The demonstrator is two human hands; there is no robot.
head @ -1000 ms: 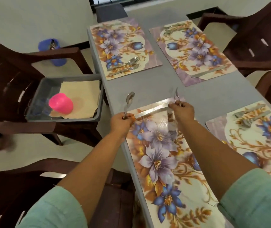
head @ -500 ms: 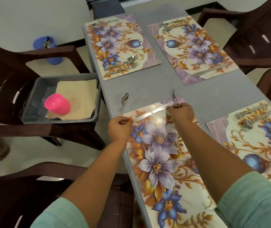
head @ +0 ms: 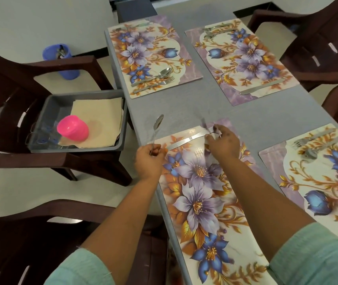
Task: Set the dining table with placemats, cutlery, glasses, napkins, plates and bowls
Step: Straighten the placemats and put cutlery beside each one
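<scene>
My left hand (head: 148,159) grips the handle of a spoon (head: 157,126), its bowl pointing up over the grey table (head: 184,112). My right hand (head: 223,144) pinches a fork (head: 205,125) that shows only as a blur above the far end of the near floral placemat (head: 205,202). A knife (head: 186,139) lies flat across that end, between my two hands. Three other floral placemats, far left (head: 153,56), far right (head: 242,58) and near right (head: 318,177), each carry cutlery.
A grey tray (head: 51,112) with beige napkins (head: 98,122), a pink cup (head: 72,130) and clear glasses sits on a brown chair (head: 10,99) to the left. A blue holder (head: 61,58) with cutlery stands on the floor behind. More brown chairs (head: 318,48) flank the table.
My right hand has shifted slightly right and swings the fork, which is now blurred. The left hand keeps the spoon upright. The knife stays in place.
</scene>
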